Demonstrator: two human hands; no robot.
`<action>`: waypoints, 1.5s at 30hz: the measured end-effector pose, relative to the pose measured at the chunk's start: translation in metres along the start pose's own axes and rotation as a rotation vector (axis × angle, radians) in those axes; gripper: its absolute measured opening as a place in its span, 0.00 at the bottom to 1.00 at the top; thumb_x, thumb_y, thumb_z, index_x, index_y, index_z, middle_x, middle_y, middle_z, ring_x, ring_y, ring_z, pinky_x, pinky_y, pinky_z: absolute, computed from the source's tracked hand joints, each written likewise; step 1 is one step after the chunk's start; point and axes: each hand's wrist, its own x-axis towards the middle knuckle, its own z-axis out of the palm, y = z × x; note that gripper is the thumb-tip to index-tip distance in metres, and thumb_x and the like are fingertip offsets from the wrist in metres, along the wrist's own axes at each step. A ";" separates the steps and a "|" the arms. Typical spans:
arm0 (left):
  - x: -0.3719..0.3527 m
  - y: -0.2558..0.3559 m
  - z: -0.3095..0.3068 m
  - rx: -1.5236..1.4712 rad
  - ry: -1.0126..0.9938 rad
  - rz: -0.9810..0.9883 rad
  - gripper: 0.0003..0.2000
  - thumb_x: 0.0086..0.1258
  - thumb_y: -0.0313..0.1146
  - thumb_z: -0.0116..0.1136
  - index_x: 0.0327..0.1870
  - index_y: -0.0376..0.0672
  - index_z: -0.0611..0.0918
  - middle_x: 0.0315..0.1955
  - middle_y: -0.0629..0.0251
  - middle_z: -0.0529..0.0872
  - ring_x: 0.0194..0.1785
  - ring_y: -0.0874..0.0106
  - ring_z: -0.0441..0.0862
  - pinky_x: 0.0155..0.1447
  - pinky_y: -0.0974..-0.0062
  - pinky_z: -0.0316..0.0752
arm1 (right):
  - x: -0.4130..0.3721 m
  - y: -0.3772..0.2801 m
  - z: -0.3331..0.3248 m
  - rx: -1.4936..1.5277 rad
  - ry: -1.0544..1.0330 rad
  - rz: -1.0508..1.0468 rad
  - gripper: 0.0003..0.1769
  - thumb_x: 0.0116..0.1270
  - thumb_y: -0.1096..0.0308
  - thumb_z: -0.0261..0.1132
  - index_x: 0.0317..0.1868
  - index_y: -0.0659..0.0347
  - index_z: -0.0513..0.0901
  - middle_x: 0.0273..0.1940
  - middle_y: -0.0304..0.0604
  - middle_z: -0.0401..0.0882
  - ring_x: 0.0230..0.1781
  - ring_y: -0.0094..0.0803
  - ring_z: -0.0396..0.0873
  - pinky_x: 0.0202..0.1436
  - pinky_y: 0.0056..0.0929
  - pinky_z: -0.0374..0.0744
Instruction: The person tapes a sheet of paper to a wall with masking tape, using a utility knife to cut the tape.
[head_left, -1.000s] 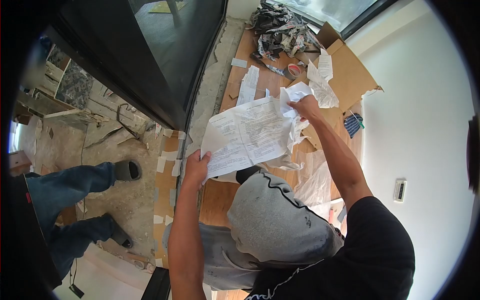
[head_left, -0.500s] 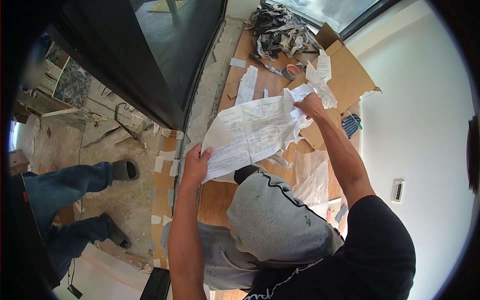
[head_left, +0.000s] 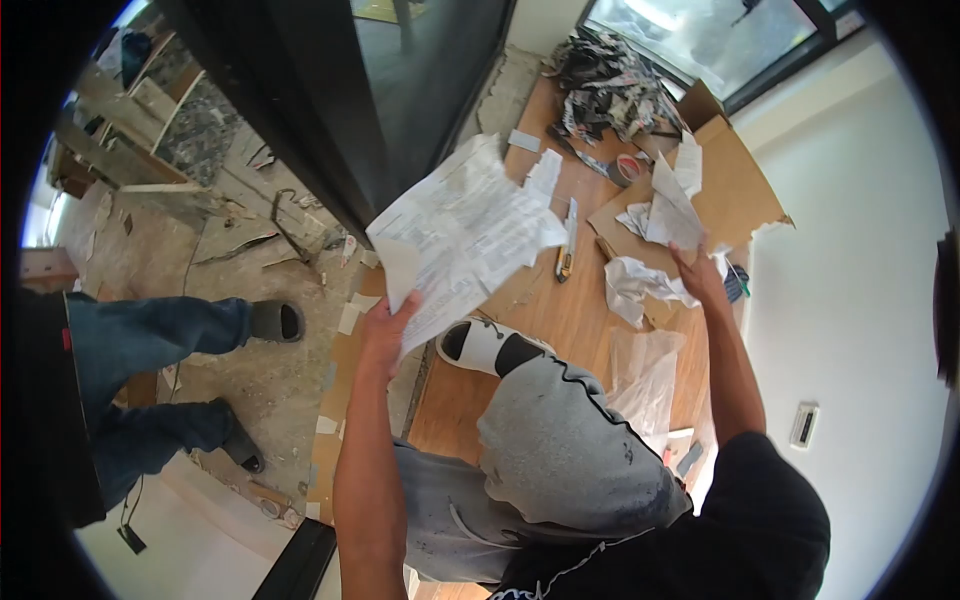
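Observation:
My left hand [head_left: 388, 335] grips the lower left edge of a creased, printed sheet of paper [head_left: 470, 235], thumb on top. The sheet slants up and away over the floor, and its right edge is ragged. My right hand [head_left: 703, 275] is apart from that sheet, fingers closed at the lower edge of a white piece of paper [head_left: 672, 208] over the cardboard; the fingertips are partly hidden. Crumpled white paper [head_left: 640, 287] lies just left of that hand. A yellow utility knife [head_left: 566, 250] rests on the wooden floor between my hands.
A cardboard box [head_left: 740, 190] lies along the white wall. Beyond it sit crumpled printed scraps [head_left: 610, 85] and a tape roll [head_left: 628, 168]. Clear plastic [head_left: 645, 375] lies by my knee. A black door frame [head_left: 300, 110] rises at left; another person's sandalled foot [head_left: 277, 321] stands beyond it.
My right hand has left the printed sheet and moved right and down to the box. My left hand keeps the sheet, now swung up and left, uncovering the knife and my white sandal.

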 end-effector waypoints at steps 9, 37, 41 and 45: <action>-0.033 0.032 0.027 0.079 -0.175 0.088 0.20 0.70 0.32 0.73 0.58 0.31 0.83 0.50 0.57 0.90 0.46 0.74 0.88 0.51 0.74 0.82 | -0.078 -0.224 -0.035 0.776 -0.519 -0.523 0.36 0.74 0.48 0.70 0.71 0.64 0.75 0.54 0.48 0.86 0.55 0.30 0.81 0.59 0.29 0.76; -0.125 0.104 -0.070 0.055 -0.372 0.355 0.14 0.81 0.40 0.63 0.50 0.36 0.88 0.40 0.72 0.91 0.41 0.83 0.84 0.47 0.78 0.79 | -0.165 -0.404 -0.061 0.481 -0.238 -1.431 0.30 0.68 0.68 0.75 0.68 0.66 0.77 0.66 0.48 0.81 0.64 0.34 0.80 0.70 0.34 0.75; -0.170 0.106 -0.132 -0.155 -0.138 0.555 0.13 0.80 0.40 0.64 0.50 0.38 0.88 0.41 0.72 0.91 0.41 0.82 0.85 0.48 0.78 0.79 | -0.198 -0.480 -0.076 0.384 -1.104 -1.311 0.08 0.74 0.70 0.71 0.45 0.66 0.84 0.35 0.30 0.84 0.37 0.13 0.77 0.44 0.22 0.75; -0.227 0.097 -0.187 -0.184 0.157 0.667 0.13 0.77 0.37 0.66 0.53 0.38 0.89 0.43 0.68 0.92 0.43 0.81 0.86 0.51 0.80 0.78 | -0.266 -0.538 -0.073 0.591 -1.125 -1.407 0.06 0.77 0.70 0.68 0.44 0.65 0.85 0.35 0.30 0.84 0.34 0.13 0.77 0.39 0.21 0.76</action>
